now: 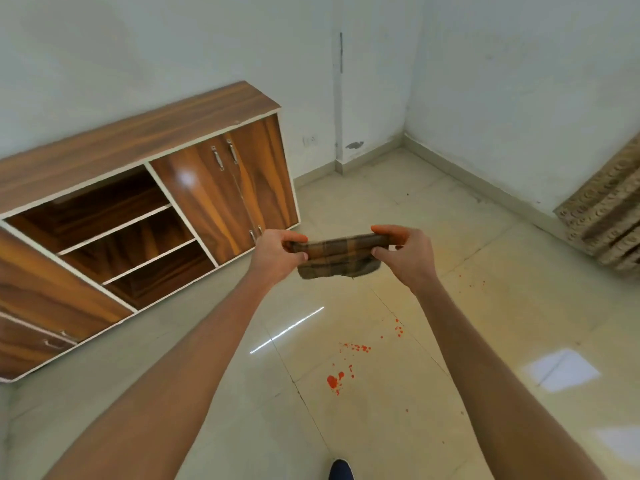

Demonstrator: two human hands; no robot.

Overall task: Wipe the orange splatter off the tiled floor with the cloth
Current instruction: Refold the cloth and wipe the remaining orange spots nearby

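Holding the cloth (337,258) up in the air, stretched between the left hand (277,252) and the right hand (403,252). Pinching one end in each: thumb on the near face, fingers curled over the top edge, both clamped on fabric. Looks folded into a thick band, with a lower flap drooping toward the right hand (probably squaring it into a pad, to wipe with a firm flat face rather than a loose rag). Well clear of the tiled floor (381,427), no contact yet.

Orange splatter (334,379) not yet wiped, judging by the crisp dots. Biggest blob well below the hands and nearer the body, roughly under the gap between them. Finer specks trailing out below the right hand and past it.

Next, likely: crouching and pressing the pad on the big blob first. Worth watching for smear dragged into the grout lines.

Past the left hand: wooden cabinet (138,202) with open shelves. Beyond the right hand: carved panels (606,216) stacked at the wall.
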